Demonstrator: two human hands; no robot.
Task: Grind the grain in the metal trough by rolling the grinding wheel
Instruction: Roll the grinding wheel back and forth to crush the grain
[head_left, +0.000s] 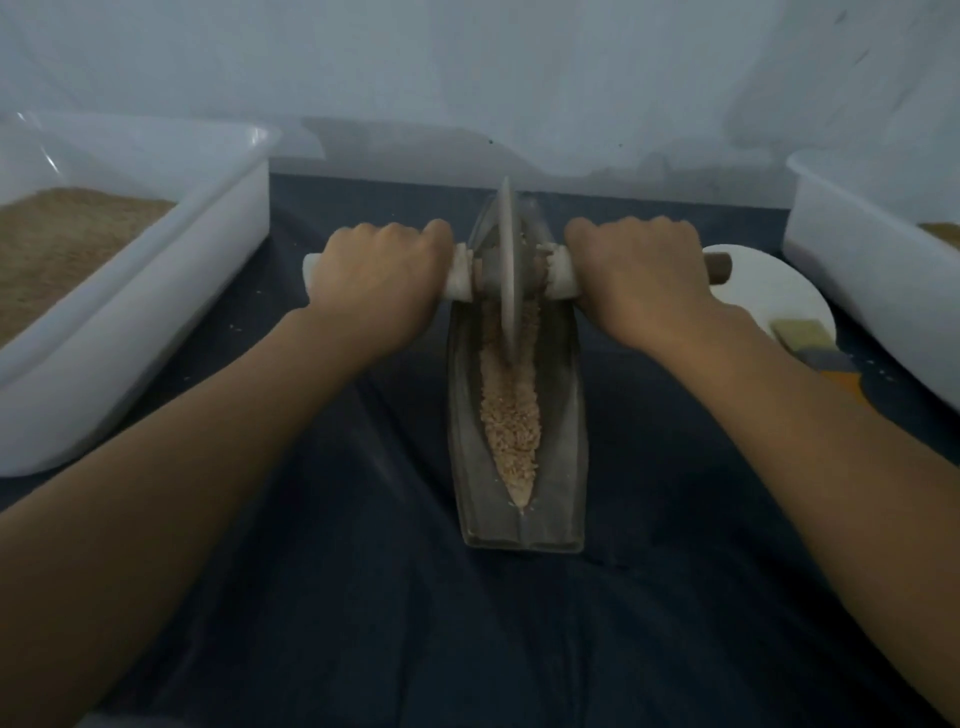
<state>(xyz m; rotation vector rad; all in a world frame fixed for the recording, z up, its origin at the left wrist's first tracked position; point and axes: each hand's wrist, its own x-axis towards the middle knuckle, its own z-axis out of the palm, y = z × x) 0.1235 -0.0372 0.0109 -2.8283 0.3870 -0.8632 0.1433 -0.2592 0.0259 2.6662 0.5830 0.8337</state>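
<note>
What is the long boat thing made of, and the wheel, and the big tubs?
The trough looks like grey metal: dull sheen, thin hard walls. The grinding wheel seems metal too, a thin grey disc, though stone is possible. Its handle looks like brown wood, wrapped pale near the wheel. The tubs look like white, slightly see-through plastic.

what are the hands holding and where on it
Both hold the grinding wheel by its axle handle: the left hand grips the left end, the right hand the right end, one on each side of the disc.
</note>
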